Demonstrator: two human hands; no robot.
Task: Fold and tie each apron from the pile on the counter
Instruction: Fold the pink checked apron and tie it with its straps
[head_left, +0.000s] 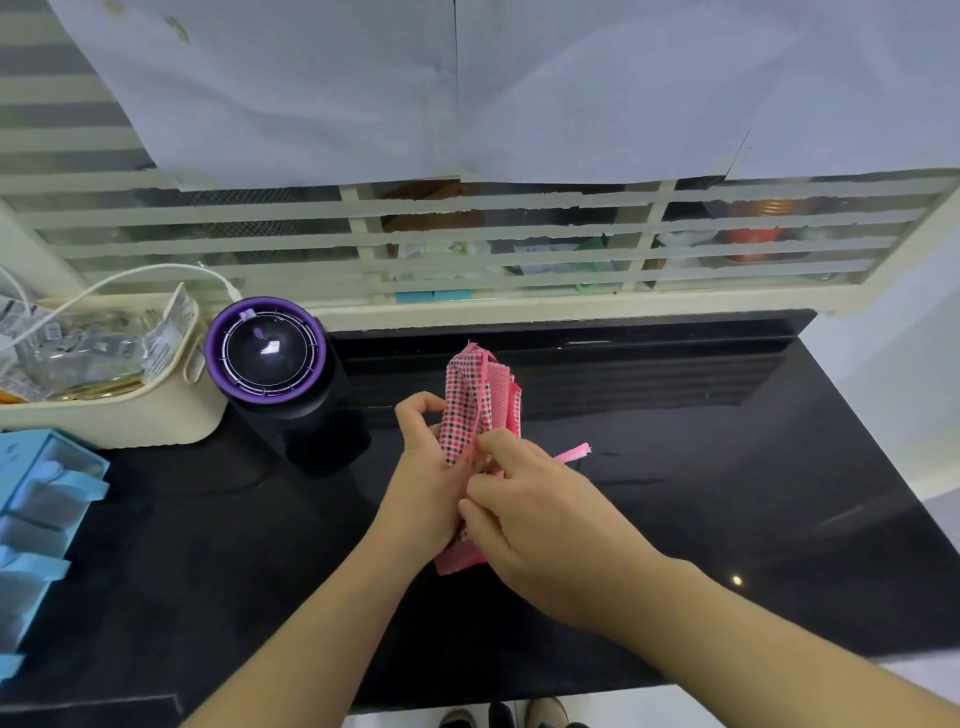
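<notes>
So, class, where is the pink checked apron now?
Head view, near centre: the apron is gripped by the left hand and right hand over the black counter, right of the purple-rimmed device.

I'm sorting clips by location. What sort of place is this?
Probably a home kitchen or pantry corner: a glossy black counter, a cream basket of packets beside a purple-rimmed appliance, and a slatted window with shelved goods behind it.

text: none legible | packets (167, 335) in cream basket (130, 422): printed, too blurred to read
</notes>
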